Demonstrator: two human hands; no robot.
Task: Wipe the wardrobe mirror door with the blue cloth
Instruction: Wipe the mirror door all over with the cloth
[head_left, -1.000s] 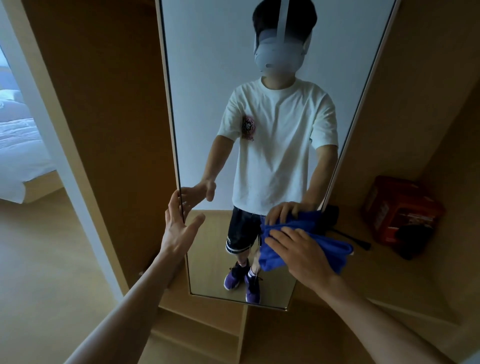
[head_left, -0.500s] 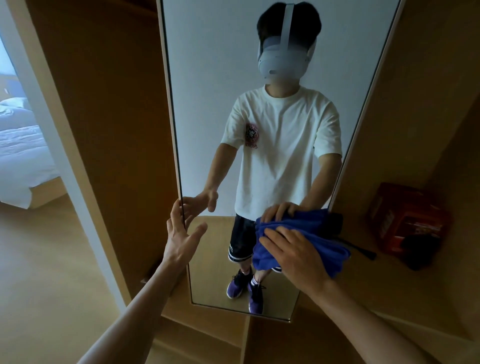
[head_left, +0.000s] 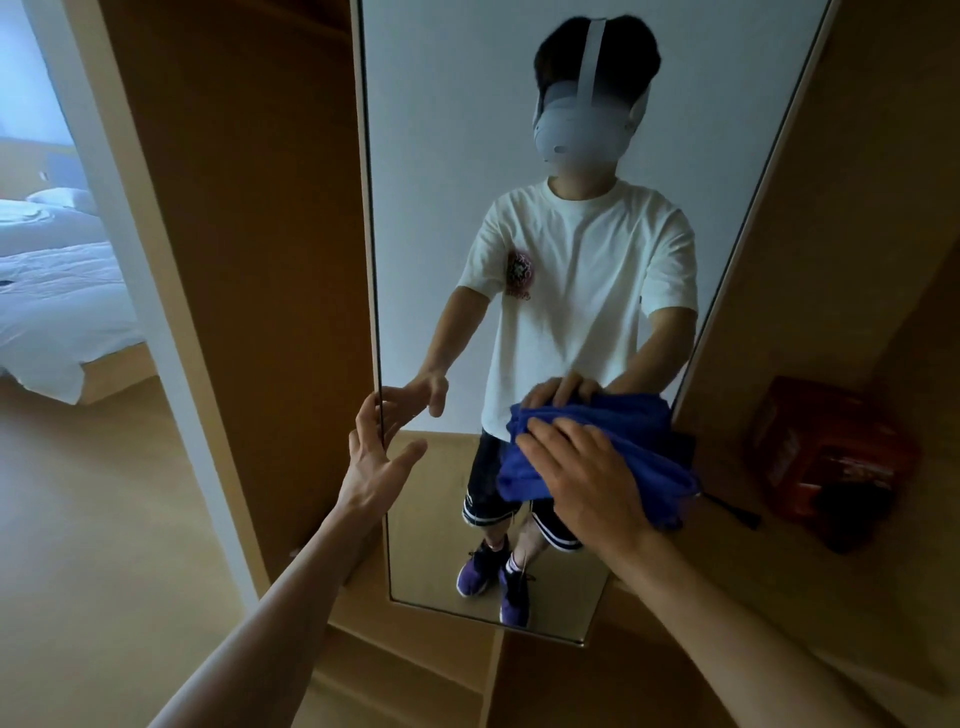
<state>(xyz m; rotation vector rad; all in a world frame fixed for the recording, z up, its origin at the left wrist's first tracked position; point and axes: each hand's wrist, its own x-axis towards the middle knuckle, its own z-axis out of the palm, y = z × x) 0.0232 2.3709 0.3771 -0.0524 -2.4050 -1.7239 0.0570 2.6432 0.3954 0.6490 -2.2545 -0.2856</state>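
Observation:
The tall wardrobe mirror door (head_left: 452, 156) stands in front of me, swung open from a wooden wardrobe. A bunched blue cloth (head_left: 660, 462) lies flat against the lower right of the glass. My right hand (head_left: 582, 467) presses on the cloth with fingers spread and nearly straight. My left hand (head_left: 376, 457) is at the mirror's left edge; its straight fingers reach past the edge and its thumb is in front of the glass. The mirror reflects a person in a white shirt, dark shorts and purple shoes.
A red box (head_left: 831, 457) with a dark object in front of it sits on the wardrobe shelf (head_left: 737, 597) at the right. A wooden side panel (head_left: 249, 260) stands left of the mirror. Further left are a bed (head_left: 57, 296) and wooden floor (head_left: 104, 545).
My right hand and the cloth have slid a little to the left and up on the glass. My left hand stays at the mirror's left edge. My view has tilted slightly upward.

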